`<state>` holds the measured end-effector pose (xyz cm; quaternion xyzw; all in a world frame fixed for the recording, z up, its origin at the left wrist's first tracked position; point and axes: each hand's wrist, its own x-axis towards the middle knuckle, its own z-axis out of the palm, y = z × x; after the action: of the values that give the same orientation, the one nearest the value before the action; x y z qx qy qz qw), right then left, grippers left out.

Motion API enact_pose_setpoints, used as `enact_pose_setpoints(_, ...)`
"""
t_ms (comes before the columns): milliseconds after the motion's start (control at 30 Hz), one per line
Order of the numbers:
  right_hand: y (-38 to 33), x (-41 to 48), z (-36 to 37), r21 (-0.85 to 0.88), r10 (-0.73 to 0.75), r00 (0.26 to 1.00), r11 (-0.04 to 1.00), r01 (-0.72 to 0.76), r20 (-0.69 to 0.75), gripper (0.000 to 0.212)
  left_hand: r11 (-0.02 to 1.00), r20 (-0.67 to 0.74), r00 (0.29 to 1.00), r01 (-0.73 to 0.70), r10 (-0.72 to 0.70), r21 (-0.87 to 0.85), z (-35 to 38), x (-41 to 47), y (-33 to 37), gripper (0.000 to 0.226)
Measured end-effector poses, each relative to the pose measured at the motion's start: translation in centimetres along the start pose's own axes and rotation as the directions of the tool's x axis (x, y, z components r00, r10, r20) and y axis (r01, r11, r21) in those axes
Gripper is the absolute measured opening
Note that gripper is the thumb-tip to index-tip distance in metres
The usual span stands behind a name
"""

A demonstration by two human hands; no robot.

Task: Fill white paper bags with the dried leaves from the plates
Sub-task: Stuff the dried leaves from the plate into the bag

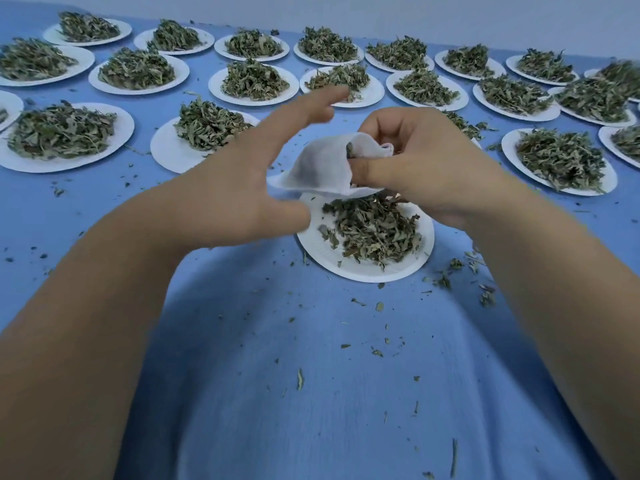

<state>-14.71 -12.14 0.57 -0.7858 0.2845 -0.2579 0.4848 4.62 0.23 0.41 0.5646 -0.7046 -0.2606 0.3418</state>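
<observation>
Fingers of the left hand are spread and nearly straight, holding nothing, the forefinger reaching up and away over the blue bench. This hand is blurred, and it is unclear whether its thumb side touches the bag.

Just to its right, the white paper bag is held in the air above the far edge of the near plate. Its mouth faces the right hand, and a few green bits show inside the opening. The fingers of the right hand are curled and pinch the bag's open edge, thumb on the near side and the others over the top. Some of them are tucked into the mouth.

Under the bag and this hand, a loose heap of dried leaves lies on the near plate, mostly on its right half, with bare white rim showing at the left and front.

Beyond the hands, other plates stand in rows from the left edge to the right. Each is white and carries its own green heap, and they are set close together without overlapping. Leaf crumbs are scattered over the bench, thickest just right of the near plate and thinner toward the front. A pale wall runs behind the farthest row.
</observation>
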Motion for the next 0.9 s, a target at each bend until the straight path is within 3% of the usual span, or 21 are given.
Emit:
enact_pose_setpoints(100,-0.1,0.2,0.3,0.092,0.001,0.997,0.996,-0.008,0.082,0.025,0.995,-0.053,0.998,0.022,-0.017,0.101,1.0,0.4,-0.4,0.098)
enact_pose_setpoints(233,-0.4,0.1,1.1,0.016,-0.030,0.998,0.999,0.029,0.059,0.034,0.992,-0.302,0.952,-0.001,0.039,0.124,2.9,1.4,-0.3,0.062)
enact_pose_setpoints(333,-0.6,-0.4,0.5,-0.030,-0.009,0.999,0.999,0.010,0.045,0.047,0.967,-0.382,0.922,0.039,0.062,0.250,3.0,1.4,-0.6,0.051)
enact_pose_setpoints(400,-0.4,-1.0,-0.3,-0.081,-0.037,0.999,0.996,0.035,-0.032,0.040,0.938,-0.427,0.903,0.112,0.041,0.327,2.6,1.4,-1.0,0.044)
enact_pose_setpoints(500,0.2,-2.7,-1.0,-0.391,-0.154,0.983,0.914,0.106,-0.095,0.030,0.898,-0.489,0.871,0.247,-0.041,0.364,2.1,1.4,-1.3,0.033)
enact_pose_setpoints(567,0.8,-4.0,-0.4,-0.649,-0.169,0.982,0.739,0.180,0.080,0.052,0.871,-0.522,0.851,0.298,-0.056,0.392,1.9,1.5,-1.4,0.033)
enact_pose_setpoints(633,1.6,-4.7,0.9,-0.770,-0.128,0.960,0.576,0.276,0.248,0.074,0.855,-0.547,0.835,0.324,-0.057,0.405,1.9,1.6,-1.4,0.035)
enact_pose_setpoints(667,1.9,-4.9,1.6,-0.790,-0.090,0.956,0.543,0.283,0.281,0.080,0.855,-0.550,0.833,0.328,-0.062,0.401,2.0,1.6,-1.4,0.034)
enact_pose_setpoints(767,2.4,-4.7,2.5,-0.787,-0.046,0.958,0.561,0.258,0.281,0.082,0.867,-0.492,0.866,0.314,-0.095,0.386,2.7,1.6,-1.1,0.031)
enact_pose_setpoints(900,2.9,-4.2,2.4,-0.724,-0.094,0.960,0.639,0.262,0.264,0.059,0.881,-0.398,0.911,0.273,-0.108,0.386,3.5,1.7,-1.0,0.032)
